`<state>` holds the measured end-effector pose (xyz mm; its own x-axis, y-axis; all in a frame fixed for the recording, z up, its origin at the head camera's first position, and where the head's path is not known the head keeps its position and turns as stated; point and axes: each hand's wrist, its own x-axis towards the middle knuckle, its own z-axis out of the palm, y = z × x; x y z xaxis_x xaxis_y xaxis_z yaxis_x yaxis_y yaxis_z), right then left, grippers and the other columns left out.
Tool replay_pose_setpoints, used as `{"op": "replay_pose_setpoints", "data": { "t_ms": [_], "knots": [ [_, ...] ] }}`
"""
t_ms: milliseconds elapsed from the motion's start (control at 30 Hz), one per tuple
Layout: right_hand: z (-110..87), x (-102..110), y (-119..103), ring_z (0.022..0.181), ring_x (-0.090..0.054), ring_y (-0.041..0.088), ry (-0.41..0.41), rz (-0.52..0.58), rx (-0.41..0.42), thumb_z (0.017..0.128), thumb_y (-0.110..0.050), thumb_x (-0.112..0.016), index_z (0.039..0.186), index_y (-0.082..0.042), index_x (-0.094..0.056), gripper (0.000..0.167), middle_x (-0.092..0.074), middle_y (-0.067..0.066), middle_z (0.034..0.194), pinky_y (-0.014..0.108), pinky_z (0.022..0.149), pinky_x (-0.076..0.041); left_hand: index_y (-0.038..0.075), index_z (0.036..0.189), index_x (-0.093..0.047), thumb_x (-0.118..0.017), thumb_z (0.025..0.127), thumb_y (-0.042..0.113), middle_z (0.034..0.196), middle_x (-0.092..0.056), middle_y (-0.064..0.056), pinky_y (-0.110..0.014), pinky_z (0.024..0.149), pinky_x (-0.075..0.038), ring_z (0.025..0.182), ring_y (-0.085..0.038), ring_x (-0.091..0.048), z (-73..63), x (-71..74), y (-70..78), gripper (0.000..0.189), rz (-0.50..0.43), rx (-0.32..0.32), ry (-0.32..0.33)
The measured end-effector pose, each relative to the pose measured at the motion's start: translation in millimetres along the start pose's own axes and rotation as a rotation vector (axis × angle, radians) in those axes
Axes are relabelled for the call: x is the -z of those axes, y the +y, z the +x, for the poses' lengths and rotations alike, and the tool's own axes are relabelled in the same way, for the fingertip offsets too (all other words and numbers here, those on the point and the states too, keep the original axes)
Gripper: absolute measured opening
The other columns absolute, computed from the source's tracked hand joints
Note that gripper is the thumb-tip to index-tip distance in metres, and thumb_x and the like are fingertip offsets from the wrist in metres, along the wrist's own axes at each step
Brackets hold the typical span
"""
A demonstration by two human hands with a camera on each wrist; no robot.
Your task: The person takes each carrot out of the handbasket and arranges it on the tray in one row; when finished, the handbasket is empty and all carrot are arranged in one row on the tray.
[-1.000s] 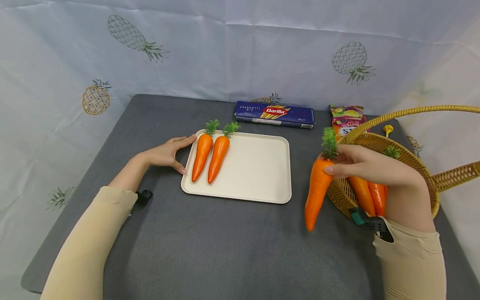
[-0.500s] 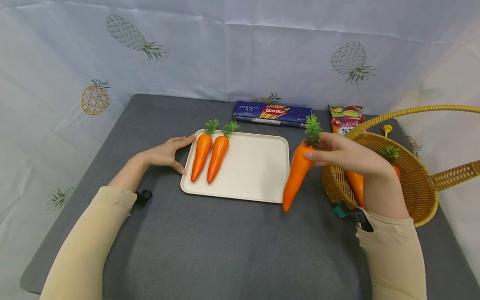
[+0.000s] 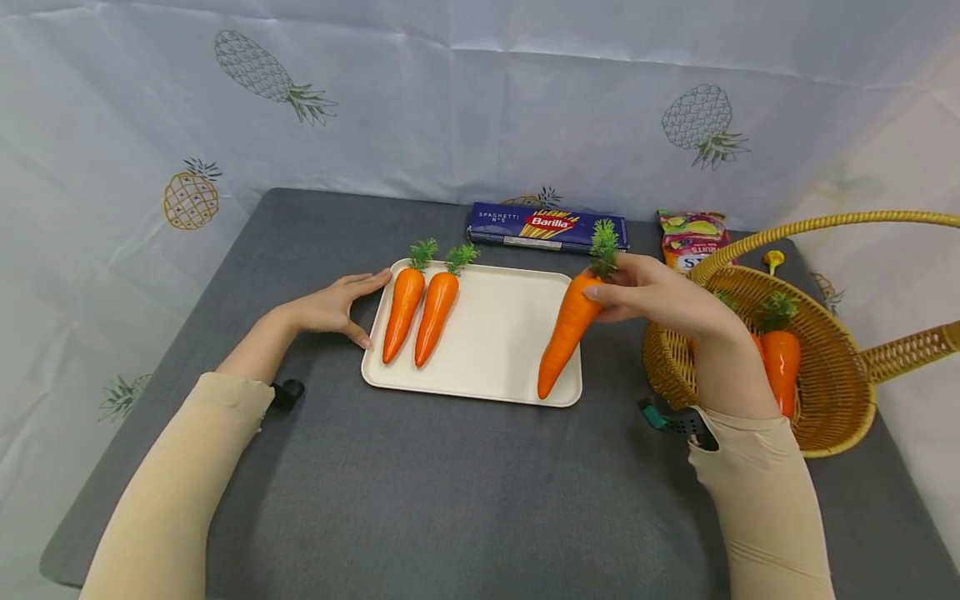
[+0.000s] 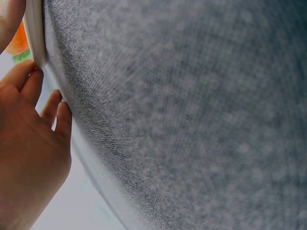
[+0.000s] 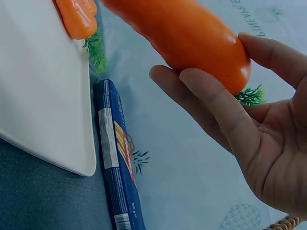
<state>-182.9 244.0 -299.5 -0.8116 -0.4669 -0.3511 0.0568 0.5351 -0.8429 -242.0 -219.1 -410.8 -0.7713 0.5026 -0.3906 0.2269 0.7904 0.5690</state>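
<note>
My right hand [image 3: 637,287] grips an orange carrot [image 3: 570,329] near its leafy top, thumb on one side and fingers on the other. The carrot slants, tip toward me, over the right end of a cream tray [image 3: 502,333]; the right wrist view shows the thick end of this carrot [image 5: 192,43] between thumb and fingers. Two more carrots, a left one [image 3: 403,312] and a right one [image 3: 437,317], lie side by side at the tray's left end. With extended fingers and thumb, my left hand [image 3: 330,308] touches the tray's left edge; its fingertips [image 4: 32,79] meet the rim.
At right stands a wicker basket [image 3: 832,367] with a tall handle and several carrots [image 3: 782,367] inside, partly hidden by my forearm. A blue spaghetti box [image 3: 547,227] lies behind the tray. A colourful fruit packet [image 3: 693,237] and a small yellow item [image 3: 774,261] are near the basket.
My right hand has carried the carrot leftward from beside the basket to over the tray's right end. My left hand has stayed at the tray's edge.
</note>
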Motion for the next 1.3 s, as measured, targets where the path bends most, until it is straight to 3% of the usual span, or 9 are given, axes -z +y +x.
{"op": "replay_pose_setpoints", "data": {
  "t_ms": [100, 367, 633, 867, 1100, 1300],
  "knots": [
    [6.9, -3.2, -0.5, 0.107, -0.07, 0.014, 0.009, 0.038, 0.005, 0.101, -0.034, -0.056, 0.145, 0.002, -0.035, 0.06, -0.059, 0.022, 0.133, 0.034, 0.091, -0.058, 0.022, 0.161, -0.007, -0.09, 0.067, 0.039, 0.167, -0.004, -0.019, -0.068, 0.119, -0.011, 0.154, -0.042, 0.001, 0.0, -0.2, 0.0, 0.126, 0.003, 0.0, 0.001],
    [28.6, -11.2, 0.6, 0.101, -0.072, 0.017, 0.045, 0.068, -0.004, 0.1, -0.031, -0.058, 0.132, 0.002, -0.045, 0.048, -0.064, 0.017, 0.121, 0.037, 0.09, -0.059, 0.023, 0.161, -0.006, -0.09, 0.067, 0.04, 0.168, -0.004, -0.018, -0.069, 0.119, -0.011, 0.154, -0.041, 0.002, 0.9, -0.1, -0.6, 0.127, 0.01, 0.002, 0.0],
    [57.7, -23.0, 6.6, 0.099, -0.071, 0.014, 0.044, 0.136, -0.036, 0.101, -0.028, -0.056, 0.141, 0.006, -0.035, 0.056, -0.056, 0.025, 0.132, 0.042, 0.097, -0.054, 0.023, 0.161, -0.006, -0.091, 0.067, 0.038, 0.168, -0.005, -0.018, -0.069, 0.118, -0.012, 0.154, -0.041, 0.001, 1.1, 0.1, -0.1, 0.128, 0.009, 0.002, 0.003],
    [83.5, -38.1, 12.3, 0.096, -0.072, 0.014, 0.055, 0.193, -0.063, 0.101, -0.028, -0.056, 0.138, 0.006, -0.038, 0.054, -0.058, 0.022, 0.128, 0.043, 0.099, -0.052, 0.024, 0.161, -0.007, -0.091, 0.067, 0.037, 0.168, -0.002, -0.019, -0.07, 0.118, -0.011, 0.154, -0.042, 0.003, 0.7, -0.6, -2.6, 0.127, -0.009, -0.002, 0.003],
    [104.7, -48.7, 13.3, 0.102, -0.069, 0.018, 0.05, 0.286, -0.091, 0.101, -0.025, -0.056, 0.141, 0.005, -0.039, 0.053, -0.056, 0.021, 0.131, 0.037, 0.096, -0.055, 0.024, 0.161, -0.007, -0.091, 0.067, 0.036, 0.168, -0.001, -0.018, -0.07, 0.117, -0.012, 0.154, -0.042, 0.003, 0.1, -0.3, -2.5, 0.126, -0.017, -0.005, 0.004],
    [116.8, -57.2, 11.7, 0.109, -0.067, 0.026, 0.054, 0.292, -0.139, 0.099, -0.027, -0.059, 0.144, 0.003, -0.036, 0.059, -0.054, 0.021, 0.134, 0.036, 0.096, -0.055, 0.024, 0.161, -0.007, -0.091, 0.067, 0.035, 0.168, -0.002, -0.018, -0.069, 0.118, -0.011, 0.154, -0.042, 0.003, 0.4, -0.3, -2.1, 0.126, -0.022, -0.007, 0.001]
  ]
}}
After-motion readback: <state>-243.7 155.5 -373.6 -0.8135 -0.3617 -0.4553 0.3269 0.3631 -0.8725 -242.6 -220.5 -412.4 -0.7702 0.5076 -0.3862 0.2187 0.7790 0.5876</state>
